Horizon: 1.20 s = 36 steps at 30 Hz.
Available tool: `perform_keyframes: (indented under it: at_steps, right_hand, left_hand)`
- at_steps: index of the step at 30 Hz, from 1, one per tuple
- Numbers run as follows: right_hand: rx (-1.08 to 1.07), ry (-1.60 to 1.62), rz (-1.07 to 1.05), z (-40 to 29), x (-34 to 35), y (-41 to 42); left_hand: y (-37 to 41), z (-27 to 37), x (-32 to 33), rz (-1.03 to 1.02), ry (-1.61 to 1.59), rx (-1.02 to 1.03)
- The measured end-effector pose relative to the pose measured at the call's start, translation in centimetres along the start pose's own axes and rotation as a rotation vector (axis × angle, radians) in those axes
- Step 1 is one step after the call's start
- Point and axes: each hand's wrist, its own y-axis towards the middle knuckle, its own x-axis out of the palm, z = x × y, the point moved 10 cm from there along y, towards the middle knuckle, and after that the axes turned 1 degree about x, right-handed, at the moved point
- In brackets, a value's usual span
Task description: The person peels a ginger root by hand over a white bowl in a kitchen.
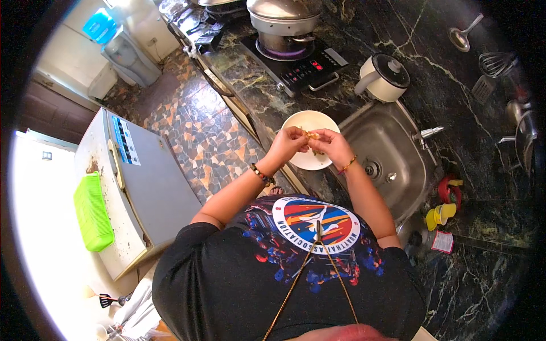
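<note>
Over a white plate [310, 163] at the counter's edge, my left hand [288, 145] and my right hand [332, 145] meet fingertip to fingertip. Between them they pinch a small yellowish-brown piece of food [312, 135], whose kind I cannot tell. Some greenish-brown bits of food [316, 152] lie on the plate beneath my fingers. A dark beaded bracelet circles my left wrist, and a thin red and gold one my right.
Right of the plate is a steel sink [384, 140] with a faucet [431, 132]. A lidded cream pot [383, 79] stands behind it. Farther back, a large steamer pot [285, 23] sits on a lit induction cooktop [298, 74]. A refrigerator [149, 179] stands at left.
</note>
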Motion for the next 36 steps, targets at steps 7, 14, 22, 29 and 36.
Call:
perform_keyframes:
  at_steps: [7,14,22,29,36]
  right_hand:
    - [0.017,0.014,-0.018,0.8,-0.5,0.3]
    - [-0.031,-0.01,0.058,1.4,-0.7,0.6]
    - [-0.047,-0.027,0.014,1.4,-0.3,0.6]
    - [-0.24,-0.319,0.116,-3.3,0.8,-1.7]
    - [-0.525,-0.596,0.249,-6.2,1.6,-3.4]
  left_hand:
    - [-0.2,1.3,0.9,-0.025,0.108,0.074]
    - [-1.3,2.4,1.5,-0.02,0.159,0.132]
    - [-0.9,1.6,0.8,0.004,0.215,0.047]
    - [-0.2,-0.5,0.5,-0.119,0.093,-0.118]
    - [-0.4,1.5,0.6,-0.193,0.204,-0.069]
